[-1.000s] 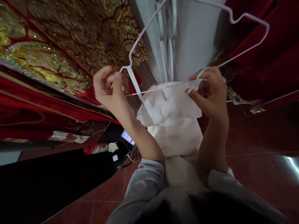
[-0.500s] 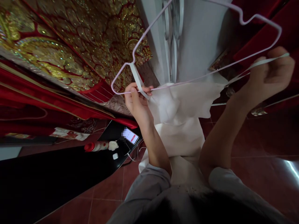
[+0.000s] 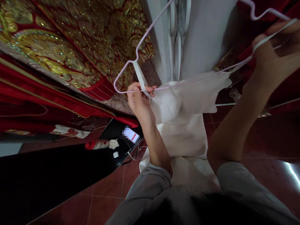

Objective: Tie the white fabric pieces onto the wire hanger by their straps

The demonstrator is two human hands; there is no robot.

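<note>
A pale pink clothes hanger [image 3: 152,25] is held up in front of me, its lower bar lying across a white strappy garment [image 3: 182,134]. My left hand [image 3: 140,101] is closed around the left end of that bar. The garment's left strap [image 3: 140,75] loops over the hanger's notch and runs down past my left fingers. At the far right, my right hand [image 3: 276,59] holds the other strap [image 3: 273,37], drawn tight over the thumb and fingers close to the hanger's right shoulder. Those fingers are partly blurred and cut by the frame edge.
Red and gold sequined garments [image 3: 93,40] hang at the left. A black table [image 3: 47,181] carries a lit phone [image 3: 132,135], a red-capped bottle [image 3: 97,144] and a small white case [image 3: 115,154]. Beyond the hanger stands a grey-white panel [image 3: 206,37]. The floor [image 3: 107,184] has red tiles.
My right hand has moved up and to the right with the strap, closer to the hanger's right shoulder. My left hand keeps its grip on the hanger, almost in place.
</note>
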